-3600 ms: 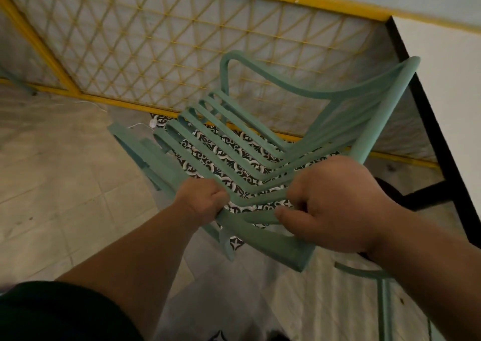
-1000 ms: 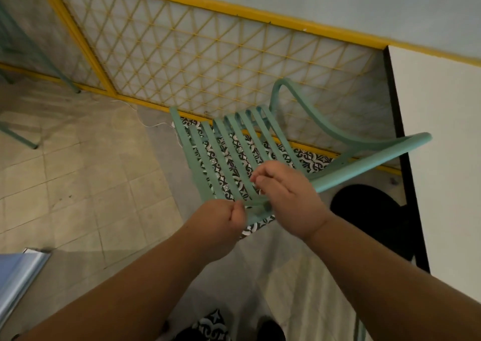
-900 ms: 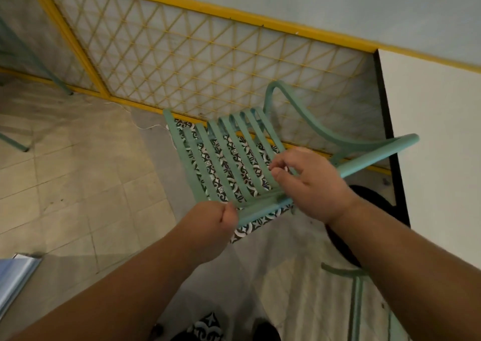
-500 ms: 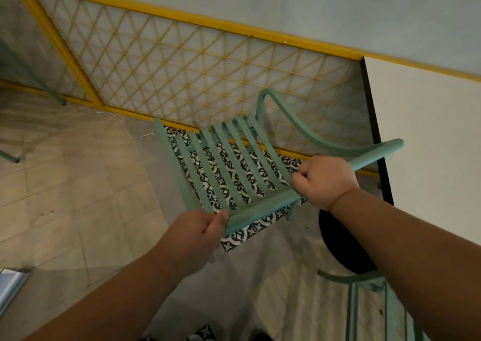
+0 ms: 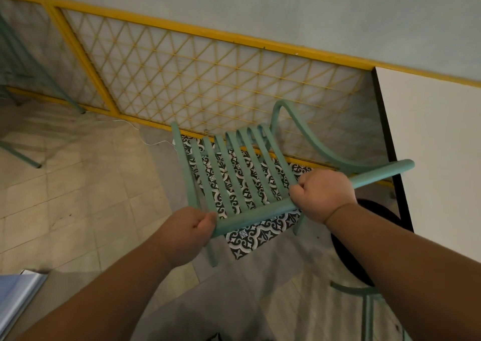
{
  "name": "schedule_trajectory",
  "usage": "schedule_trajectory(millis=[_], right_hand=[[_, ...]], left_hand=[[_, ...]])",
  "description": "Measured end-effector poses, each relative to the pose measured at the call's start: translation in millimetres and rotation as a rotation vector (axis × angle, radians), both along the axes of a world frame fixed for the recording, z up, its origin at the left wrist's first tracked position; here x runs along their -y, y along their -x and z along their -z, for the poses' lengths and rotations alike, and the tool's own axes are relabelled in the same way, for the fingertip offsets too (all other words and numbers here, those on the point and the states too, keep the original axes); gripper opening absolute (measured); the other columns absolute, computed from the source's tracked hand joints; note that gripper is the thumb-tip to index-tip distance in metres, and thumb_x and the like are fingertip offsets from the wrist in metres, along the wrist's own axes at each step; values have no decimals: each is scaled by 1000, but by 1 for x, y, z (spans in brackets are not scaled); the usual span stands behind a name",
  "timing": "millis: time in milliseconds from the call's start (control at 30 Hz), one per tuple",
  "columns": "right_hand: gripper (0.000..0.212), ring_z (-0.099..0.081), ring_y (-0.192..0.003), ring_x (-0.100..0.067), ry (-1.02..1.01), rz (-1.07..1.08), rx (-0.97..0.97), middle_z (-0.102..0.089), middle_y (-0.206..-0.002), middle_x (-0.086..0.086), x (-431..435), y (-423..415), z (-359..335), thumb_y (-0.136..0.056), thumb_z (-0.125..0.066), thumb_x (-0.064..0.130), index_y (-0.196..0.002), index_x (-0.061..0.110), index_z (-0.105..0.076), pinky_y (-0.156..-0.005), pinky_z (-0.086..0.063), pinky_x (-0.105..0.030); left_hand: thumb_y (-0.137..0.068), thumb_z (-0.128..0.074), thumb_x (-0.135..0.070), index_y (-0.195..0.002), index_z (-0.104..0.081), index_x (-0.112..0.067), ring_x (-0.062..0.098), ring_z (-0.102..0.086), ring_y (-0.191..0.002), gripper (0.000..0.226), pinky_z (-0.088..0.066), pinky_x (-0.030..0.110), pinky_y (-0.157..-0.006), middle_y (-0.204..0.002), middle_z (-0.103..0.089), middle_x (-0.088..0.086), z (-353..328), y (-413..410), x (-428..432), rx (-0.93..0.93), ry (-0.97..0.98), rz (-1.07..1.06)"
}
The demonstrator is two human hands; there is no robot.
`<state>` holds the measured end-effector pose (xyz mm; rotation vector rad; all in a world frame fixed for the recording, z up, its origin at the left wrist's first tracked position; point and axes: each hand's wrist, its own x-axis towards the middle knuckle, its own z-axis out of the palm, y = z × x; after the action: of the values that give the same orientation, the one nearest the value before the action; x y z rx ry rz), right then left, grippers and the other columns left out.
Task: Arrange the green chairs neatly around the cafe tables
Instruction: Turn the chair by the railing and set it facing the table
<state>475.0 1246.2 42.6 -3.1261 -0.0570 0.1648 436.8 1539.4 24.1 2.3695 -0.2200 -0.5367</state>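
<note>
A green slatted chair [image 5: 234,168] stands in front of me beside the white cafe table [image 5: 432,158] with a black edge. I look down on its back and seat slats. My left hand [image 5: 187,232] is closed on the left end of the chair's top rail. My right hand [image 5: 321,193] is closed on the same rail further right, near the curved armrest. One chair leg shows below the rail, over the patterned black-and-white floor tiles [image 5: 257,236].
A yellow lattice fence [image 5: 208,80] runs behind the chair. The table's round black base [image 5: 364,239] sits at the right. Part of another green chair [image 5: 364,304] shows at lower right, more green legs [image 5: 23,62] at far left, and a pale blue object [image 5: 15,291] at lower left.
The chair has come down from a tilted, lifted pose to level. Both hands shifted from the slats onto the top rail, the right one sliding outward toward the armrest.
</note>
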Motion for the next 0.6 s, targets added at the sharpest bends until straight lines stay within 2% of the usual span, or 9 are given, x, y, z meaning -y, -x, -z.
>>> schedule_trajectory(millis=[100, 167, 267, 433, 600], right_hand=[[48, -58, -55, -17, 3, 52, -10, -61, -60, 0, -23, 5, -1, -89, -33, 49, -63, 19, -61, -61, -56, -33], [50, -58, -53, -17, -21, 64, -2, -59, -58, 1, -38, 7, -1, -89, -32, 50, -62, 18, -60, -62, -55, -31], [50, -58, -55, -18, -89, 76, -23, -58, -58, 1, -57, 10, -1, -89, -31, 50, -62, 17, -58, -64, -53, -31], [49, -54, -54, -17, -86, 72, 1, -58, -62, 1, -81, 5, -1, -92, -28, 47, -65, 20, -58, -59, -44, -30], [50, -55, -53, -18, -105, 85, -13, -59, -60, 1, -88, 3, -2, -91, -26, 47, -66, 20, -60, -60, -51, -30]], left_hand=[[-106, -42, -32, -59, -65, -13, 6, -47, -45, 56, -41, 27, -55, -55, -56, 0, 1, -11, -26, 2, -42, 5], [-106, -43, -31, -55, -63, -17, 4, -51, -47, 56, -40, 26, -56, -55, -57, 0, 0, -17, -41, 17, -63, 11], [-103, -44, -40, -50, -64, -20, 6, -56, -51, 60, -41, 27, -59, -55, -62, 2, -1, -29, -62, 21, -55, 12], [-85, -36, -48, -51, -67, -20, 12, -59, -53, 55, -50, 32, -66, -55, -66, -5, -6, -49, -84, -8, -85, -1], [-88, -41, -47, -53, -70, -18, 13, -58, -53, 54, -49, 32, -64, -54, -66, -3, -2, -57, -94, -41, -89, -28]])
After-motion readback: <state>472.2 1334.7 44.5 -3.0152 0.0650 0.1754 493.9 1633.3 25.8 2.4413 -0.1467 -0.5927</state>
